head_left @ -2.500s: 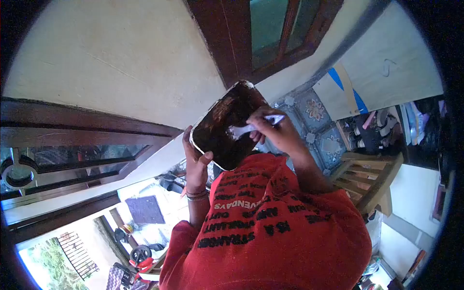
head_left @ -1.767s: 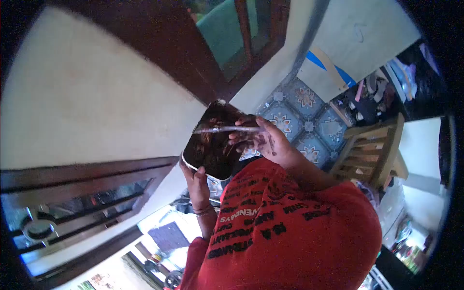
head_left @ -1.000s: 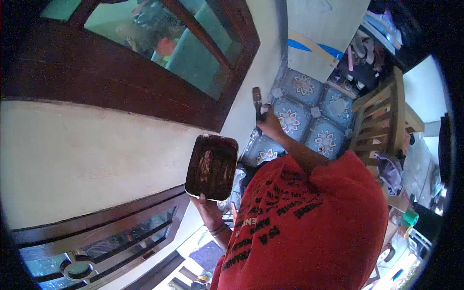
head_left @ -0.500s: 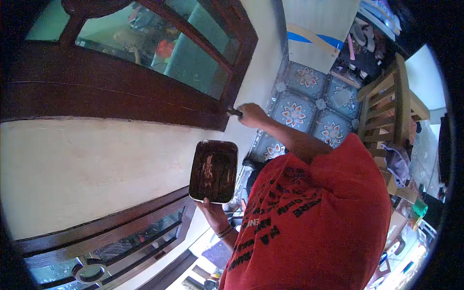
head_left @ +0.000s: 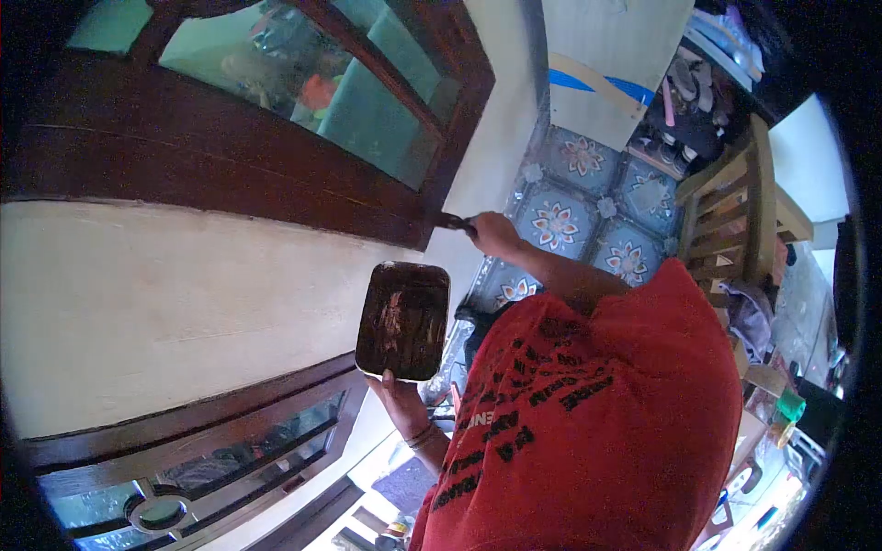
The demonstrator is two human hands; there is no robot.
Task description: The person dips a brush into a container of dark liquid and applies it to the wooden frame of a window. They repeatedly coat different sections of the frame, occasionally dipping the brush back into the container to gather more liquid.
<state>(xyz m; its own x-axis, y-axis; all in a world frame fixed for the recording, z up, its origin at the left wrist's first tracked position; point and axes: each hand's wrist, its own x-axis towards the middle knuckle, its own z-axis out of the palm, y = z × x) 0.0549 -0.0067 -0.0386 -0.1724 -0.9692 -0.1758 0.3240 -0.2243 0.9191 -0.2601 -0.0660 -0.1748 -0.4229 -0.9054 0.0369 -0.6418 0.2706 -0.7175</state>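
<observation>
While the left hand (head_left: 397, 397) grips the paint tray (head_left: 403, 319), the right hand (head_left: 496, 234) clasps a brush (head_left: 453, 221) — bristles against the door frame (head_left: 276, 197)

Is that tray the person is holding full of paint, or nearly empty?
Nearly empty. The tray in the left hand shows only dark brown smears with pale streaks of bare bottom; no pool of paint is visible.

You hold one paint tray (head_left: 402, 320) and one brush (head_left: 454, 221). Before you stand two dark wooden frames (head_left: 230, 174), and one wooden chair (head_left: 735, 216) on the floor.
</observation>
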